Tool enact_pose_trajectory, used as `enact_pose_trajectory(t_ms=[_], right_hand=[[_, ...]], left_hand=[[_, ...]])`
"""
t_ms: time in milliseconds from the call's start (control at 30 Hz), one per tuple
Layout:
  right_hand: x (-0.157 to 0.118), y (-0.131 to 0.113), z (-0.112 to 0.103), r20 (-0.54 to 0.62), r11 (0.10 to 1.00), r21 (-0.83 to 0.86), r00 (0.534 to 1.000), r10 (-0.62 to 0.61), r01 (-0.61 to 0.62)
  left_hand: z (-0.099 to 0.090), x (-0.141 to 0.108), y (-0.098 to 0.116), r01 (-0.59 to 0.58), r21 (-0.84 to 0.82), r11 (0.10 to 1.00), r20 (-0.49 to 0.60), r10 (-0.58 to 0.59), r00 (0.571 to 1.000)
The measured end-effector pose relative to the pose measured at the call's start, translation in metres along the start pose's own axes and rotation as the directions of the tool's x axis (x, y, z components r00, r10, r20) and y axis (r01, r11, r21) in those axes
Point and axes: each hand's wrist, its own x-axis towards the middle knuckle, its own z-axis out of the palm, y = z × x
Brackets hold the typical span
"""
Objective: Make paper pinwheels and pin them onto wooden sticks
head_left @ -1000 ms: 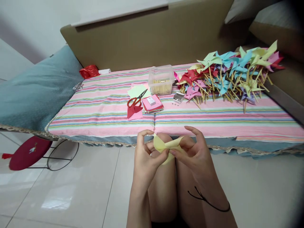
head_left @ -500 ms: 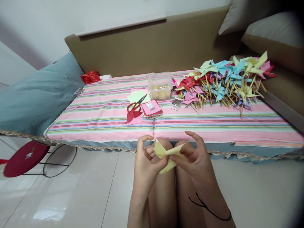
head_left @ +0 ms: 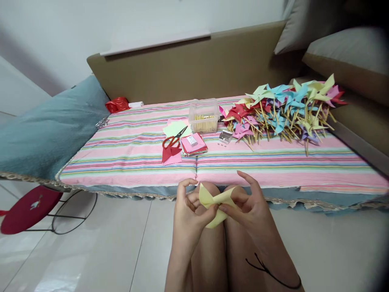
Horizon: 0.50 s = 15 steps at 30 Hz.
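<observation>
Over my knees, a pale yellow paper pinwheel (head_left: 220, 197) without a stick is held between both hands. My left hand (head_left: 191, 209) pinches it near the centre with the thumb, index finger raised. On the other side my right hand (head_left: 246, 205) grips it, its thumb close to the left thumb and its index finger lifted. The thumbs cover part of the folded centre. Beyond the hands, a stack of coloured paper squares (head_left: 200, 148) lies on the sofa, beside red-handled scissors (head_left: 173, 140) and a small clear box of metal pieces (head_left: 225, 137).
Many finished pinwheels on sticks (head_left: 279, 113) are heaped at the right of the striped sofa cover (head_left: 136, 146). A clear plastic tub (head_left: 204, 107) holds thin sticks. A red bag (head_left: 117, 104) lies at the far left. On the floor stands a dark red stool (head_left: 32, 209).
The view has tilted up slightly, so the scene sits lower. Both thumbs have stayed at the pinwheel's centre; the paper has shifted only slightly between them.
</observation>
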Motion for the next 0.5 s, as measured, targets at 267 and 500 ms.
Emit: enact_pose_trajectory(t_ms=[267, 500], right_hand=[[-0.001, -0.002, 0.001, -0.017, 0.997, 0.059, 0.998, 0.059, -0.058], [0.004, 0.009, -0.006, -0.016, 0.999, 0.043, 1.0, -0.005, 0.006]], left_hand=[[-0.003, 0.001, -0.004, 0.009, -0.02, 1.0, 0.059, -0.008, 0.998], [-0.003, 0.001, -0.003, 0.036, -0.072, 0.997, 0.132, -0.026, 0.991]])
